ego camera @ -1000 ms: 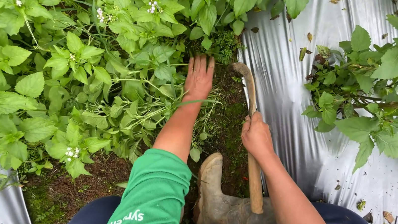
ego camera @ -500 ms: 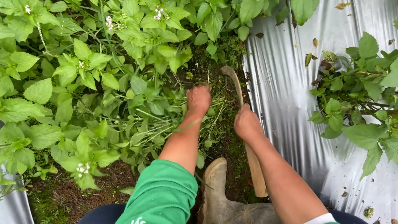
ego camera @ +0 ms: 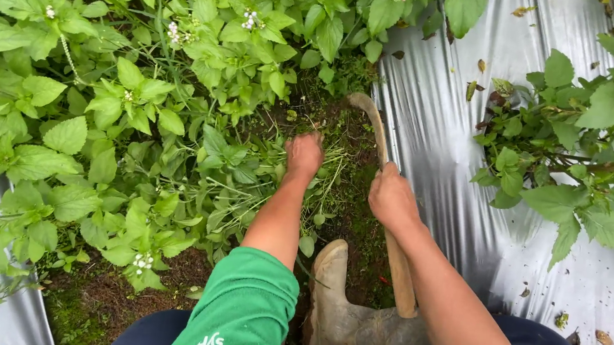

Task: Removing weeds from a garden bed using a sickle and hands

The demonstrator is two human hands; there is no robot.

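Wooden and pale, the long handle of a curved-bladed sickle (ego camera: 385, 205) is clenched in the right hand (ego camera: 391, 198), its hooked tip resting on dark soil just beyond. Left of the sickle, the left hand (ego camera: 303, 155) is fisted around thin grass stems, likely to steady them. A muddy rubber boot (ego camera: 358, 327) sits below the sickle; silver plastic sheeting (ego camera: 454, 120) lies to its right, leafy green weeds (ego camera: 137, 97) to its left.

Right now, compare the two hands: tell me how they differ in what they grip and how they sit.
The left hand is fisted around a clump of grassy weeds low at the soil, while the right hand wraps the wooden handle of a curved sickle. The left hand reaches further forward into the plants; the right hand sits nearer the silver plastic mulch. Both are bare and closed, on arms with green sleeves.
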